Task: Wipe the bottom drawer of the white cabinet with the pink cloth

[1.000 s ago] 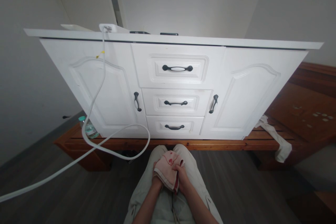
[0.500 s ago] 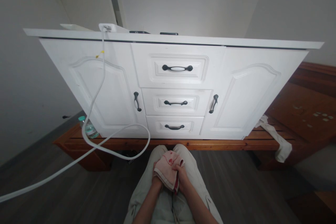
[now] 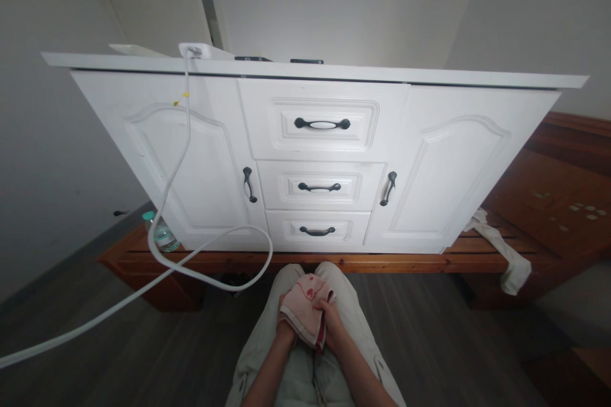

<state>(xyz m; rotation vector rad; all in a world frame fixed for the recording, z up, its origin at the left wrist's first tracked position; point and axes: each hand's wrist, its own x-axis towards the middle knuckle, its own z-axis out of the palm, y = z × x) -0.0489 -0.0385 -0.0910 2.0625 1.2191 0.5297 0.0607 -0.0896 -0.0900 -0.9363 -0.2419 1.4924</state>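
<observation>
A folded pink cloth (image 3: 303,305) with red markings and a darker red underside rests over my lap, between my two hands. From the left, my left hand (image 3: 285,329) holds it, with most of its fingers hidden beneath the fabric. On the other side, my right hand (image 3: 330,318) grips the cloth's right edge, thumb on top. Below are my legs in light trousers (image 3: 260,343), the knees close to the front of a wooden bench (image 3: 391,262).
Ahead stands a white cabinet (image 3: 396,114) with several dark handles. A white cable (image 3: 167,197) hangs from its top and loops at the left. On the bench are a water bottle (image 3: 163,235) at left and a white cloth (image 3: 501,251) at right.
</observation>
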